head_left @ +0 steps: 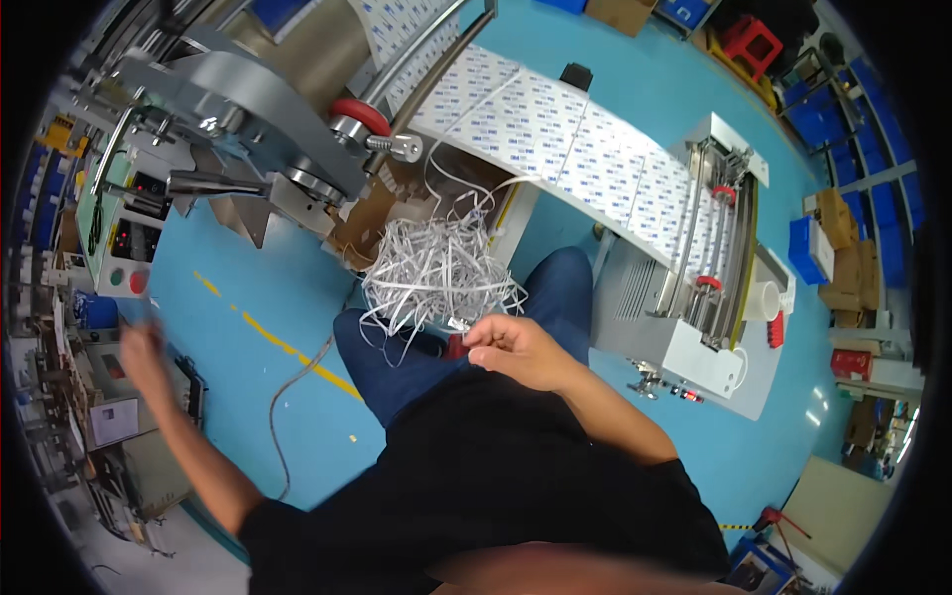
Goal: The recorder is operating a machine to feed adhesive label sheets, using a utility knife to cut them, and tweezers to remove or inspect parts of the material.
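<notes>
My right hand (521,354) is held in front of my lap with its fingers curled together. A small shiny silvery piece (458,324) and a bit of red show by its fingertips; what it holds, if anything, I cannot make out. Just beyond it lies a tangled heap of thin white strips (436,268), in and over a brown cardboard box (367,223). My left hand (144,347) is stretched far out to the left, beside the cluttered workbench. It is smeared by motion, with a dark blurred shape at its fingers.
A grey machine (268,119) with rollers stands ahead on the left. From it a wide printed white web (565,129) runs right to a second roller unit (684,327). A cable (278,416) lies on the blue floor (238,382). Shelves with blue bins (813,109) line the right.
</notes>
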### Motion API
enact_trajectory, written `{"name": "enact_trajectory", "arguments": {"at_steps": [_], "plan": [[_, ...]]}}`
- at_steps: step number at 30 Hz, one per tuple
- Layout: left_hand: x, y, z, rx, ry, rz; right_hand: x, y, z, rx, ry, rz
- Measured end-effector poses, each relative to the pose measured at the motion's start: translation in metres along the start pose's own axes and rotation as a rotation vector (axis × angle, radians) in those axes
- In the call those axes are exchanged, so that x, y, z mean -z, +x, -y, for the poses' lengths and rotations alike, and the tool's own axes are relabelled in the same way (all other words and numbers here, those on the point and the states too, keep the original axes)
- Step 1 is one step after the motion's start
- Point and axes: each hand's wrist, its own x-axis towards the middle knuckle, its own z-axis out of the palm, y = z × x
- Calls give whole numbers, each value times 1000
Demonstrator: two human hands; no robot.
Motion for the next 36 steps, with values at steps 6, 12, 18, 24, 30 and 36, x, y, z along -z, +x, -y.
{"name": "enact_trajectory", "arguments": {"at_steps": [6,12,18,24,30,36], "plan": [[-87,-140,-321,207,-867,758,-44,29,-31,40,241,20],[-183,-131,-327,-239,-402,500,0,1,-15,336,210,-468],[-297,-122,-223,-306,-27,541,37,-136,37,385,61,-593],[-277,-55,-280,-173,115,834,102,-286,24,724,-49,-1363],[-267,-34,-239,-583,-30,404,205,-374,12,698,-47,-1523],[-196,-16,-318,-411,750,659,285,-398,-37,610,-39,-1573]]}}
